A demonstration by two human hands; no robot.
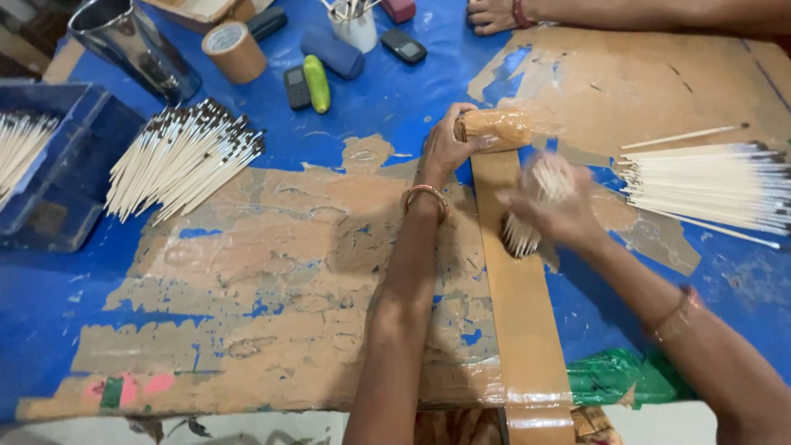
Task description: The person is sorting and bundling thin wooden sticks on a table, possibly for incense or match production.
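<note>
My left hand (449, 148) grips a roll of brown packing tape (494, 128) lying on its side on the blue table (49, 321). From the roll a long brown tape strip (523, 330) runs toward me, down over the table's near edge. My right hand (550, 210), blurred by motion, holds a bundle of thin pale sticks (535, 206) upright over that strip.
A loose fan of sticks (709, 185) lies at the right; another pile with dark tips (181, 161) at the left. A blue tray (58, 165) holds more sticks. At the back stand a steel jug (136, 45), tape roll (235, 49), phones, a cup. Another person's foot (494, 15) rests at the top.
</note>
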